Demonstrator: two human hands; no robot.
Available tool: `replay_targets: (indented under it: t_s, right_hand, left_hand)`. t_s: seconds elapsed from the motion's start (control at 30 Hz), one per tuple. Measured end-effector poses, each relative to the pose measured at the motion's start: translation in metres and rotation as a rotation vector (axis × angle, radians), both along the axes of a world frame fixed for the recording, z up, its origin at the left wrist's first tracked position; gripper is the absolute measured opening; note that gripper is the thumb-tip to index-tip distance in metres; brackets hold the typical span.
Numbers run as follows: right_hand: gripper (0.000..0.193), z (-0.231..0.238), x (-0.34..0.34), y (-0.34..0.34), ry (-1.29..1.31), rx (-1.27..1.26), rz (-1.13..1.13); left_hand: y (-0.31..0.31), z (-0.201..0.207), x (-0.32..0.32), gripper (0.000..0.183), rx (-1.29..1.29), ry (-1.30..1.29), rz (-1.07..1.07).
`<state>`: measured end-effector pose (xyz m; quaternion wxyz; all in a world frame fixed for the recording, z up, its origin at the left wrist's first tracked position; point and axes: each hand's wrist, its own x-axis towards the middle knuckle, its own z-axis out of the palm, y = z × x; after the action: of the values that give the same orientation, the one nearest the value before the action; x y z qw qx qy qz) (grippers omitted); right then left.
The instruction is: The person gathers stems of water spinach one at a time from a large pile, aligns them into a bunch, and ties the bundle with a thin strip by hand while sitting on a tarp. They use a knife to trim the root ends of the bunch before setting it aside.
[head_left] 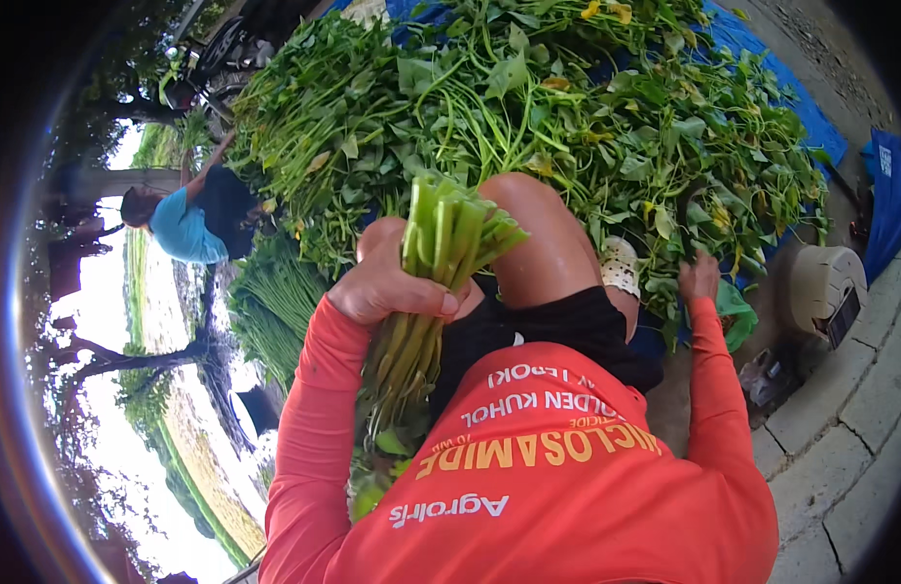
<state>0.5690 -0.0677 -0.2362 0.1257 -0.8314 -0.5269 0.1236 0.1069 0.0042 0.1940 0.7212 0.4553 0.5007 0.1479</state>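
Observation:
My left hand (397,285) is wrapped round a thick bunch of green stems (439,234). Their blunt ends point up and away from me, and the leafy ends hang by my left forearm. At the right, low beside the leaf heap, my right hand (700,276) is closed on a dark curved blade-like thing (686,219), partly lost among the leaves. Ahead of my knees spreads a large heap of leafy green vines (567,127) with some yellow leaves. Left of my knees lies a pile of long green stems (275,302).
A blue tarp (810,107) lies under the heap. Near my right hand are a green plastic bag (736,313) and an upturned beige tub (825,287) on paving blocks (820,467). At the far left another person in a blue shirt (187,229) reaches toward the heap.

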Motion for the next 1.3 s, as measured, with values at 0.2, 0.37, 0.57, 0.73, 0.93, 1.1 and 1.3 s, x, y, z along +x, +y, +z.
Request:
replay_targets:
  t_s: [0.2, 0.37, 0.57, 0.73, 0.93, 1.1, 1.3]
  right_hand:
    - [0.034, 0.24, -0.132, 0.066, 1.18, 0.358, 0.62]
    - [0.033, 0.295, -0.143, 0.065, 0.789, 0.471, 1.036]
    - [0.033, 0.255, -0.153, 0.055, 0.386, 0.46, 1.057]
    - [0.061, 0.246, -0.182, 0.034, 1.312, 0.292, 0.549]
    - [0.088, 0.291, -0.266, 0.066, 2.087, 0.157, 0.568]
    - [0.084, 0.335, -0.291, 0.092, 2.115, -0.059, 0.544]
    - [0.063, 0.349, -0.333, 0.112, 2.112, 0.131, 0.408]
  left_hand:
    - [-0.035, -0.104, 0.056, 0.055, 0.139, 0.04, 0.054]
    - [-0.023, -0.119, 0.073, 0.06, 0.127, 0.092, -0.067]
    - [-0.029, -0.13, 0.067, 0.063, 0.144, 0.004, -0.04]
    - [-0.016, -0.101, 0.045, 0.062, 0.095, -0.033, 0.075]
    - [-0.012, -0.083, 0.021, 0.051, -0.134, -0.407, 0.134]
    - [-0.006, -0.065, -0.014, 0.065, -0.4, -0.335, 0.138]
    - [-0.013, -0.022, -0.026, 0.068, 0.131, 0.162, 0.108]
